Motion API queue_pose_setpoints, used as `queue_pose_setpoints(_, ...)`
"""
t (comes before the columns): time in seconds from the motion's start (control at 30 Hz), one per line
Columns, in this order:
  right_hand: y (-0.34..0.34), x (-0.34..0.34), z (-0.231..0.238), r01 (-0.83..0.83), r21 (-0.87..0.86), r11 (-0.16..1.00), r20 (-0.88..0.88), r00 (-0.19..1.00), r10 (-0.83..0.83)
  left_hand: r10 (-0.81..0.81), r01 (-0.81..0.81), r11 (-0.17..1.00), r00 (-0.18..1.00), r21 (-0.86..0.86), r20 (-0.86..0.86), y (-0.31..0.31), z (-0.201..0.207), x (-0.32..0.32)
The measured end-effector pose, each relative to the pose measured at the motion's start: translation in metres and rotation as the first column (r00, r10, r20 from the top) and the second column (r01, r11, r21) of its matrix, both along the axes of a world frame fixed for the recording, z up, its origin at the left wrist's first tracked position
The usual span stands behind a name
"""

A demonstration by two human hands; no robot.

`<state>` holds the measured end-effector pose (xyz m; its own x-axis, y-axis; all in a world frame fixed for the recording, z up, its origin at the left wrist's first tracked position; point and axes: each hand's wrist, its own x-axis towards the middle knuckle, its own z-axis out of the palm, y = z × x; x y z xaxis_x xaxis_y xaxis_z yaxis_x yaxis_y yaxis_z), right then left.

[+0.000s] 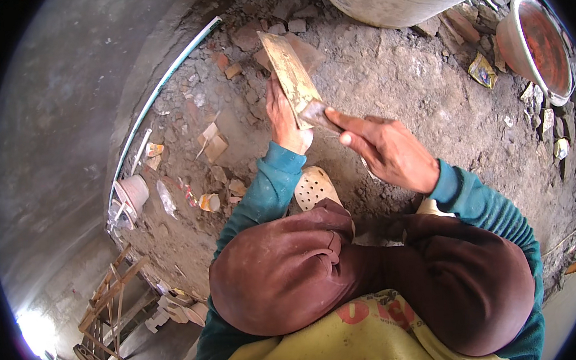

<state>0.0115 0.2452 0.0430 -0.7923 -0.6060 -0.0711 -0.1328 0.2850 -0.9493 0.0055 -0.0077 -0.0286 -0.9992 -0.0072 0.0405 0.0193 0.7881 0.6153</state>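
My left hand (290, 135) is closed around the back of a flat rectangular plastering trowel (289, 68), whose face is tan and stained. The trowel tilts, with its far end up and to the left. In my right hand (397, 152) is a small scraper (314, 114), its handle mostly covered by my fingers. The index finger lies stretched along it. The scraper's blade rests against the near end of the trowel's face. Both tools are above the dirt floor, in front of a cream perforated clog (315, 186) on my foot.
A large pale sack or container (409, 4) stands at the far side. At the right is a white basin (514, 42) with reddish residue. Rubble and wrappers litter the dirt floor (421, 86). Along the left wall (66, 114) runs a pale pipe (154, 96), near a small bucket (132, 191) and wooden frame (107, 300).
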Motion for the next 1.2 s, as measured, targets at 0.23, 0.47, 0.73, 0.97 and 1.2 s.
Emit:
queue_pose_setpoints(0.23, 0.005, 0.002, 0.009, -0.038, 0.058, 0.998, 0.01, 0.999, 0.037, 0.019, -0.019, 1.0, 0.999, -0.016, 0.033, 0.002, 0.004, -0.003)
queue_pose_setpoints(0.47, 0.003, 0.002, 0.008, -0.013, -0.017, 1.0, -0.026, 1.0, 0.012, 0.026, -0.027, 0.998, 1.0, 0.049, 0.017, 0.0, -0.005, 0.001)
queue_pose_setpoints(0.73, 0.005, 0.004, 0.011, -0.043, 0.047, 0.998, 0.004, 0.999, 0.042, 0.035, -0.043, 0.998, 0.983, -0.04, -0.18, 0.01, 0.01, -0.003)
queue_pose_setpoints(0.97, 0.002, 0.001, 0.007, -0.021, -0.005, 1.0, -0.041, 0.999, 0.021, 0.057, -0.056, 0.998, 0.998, -0.036, 0.029, 0.002, 0.003, -0.001)
queue_pose_setpoints(1.2, 0.003, 0.002, 0.008, -0.044, 0.01, 0.999, 0.004, 0.999, 0.044, 0.066, -0.063, 0.996, 0.996, -0.068, 0.055, 0.003, 0.01, -0.002)
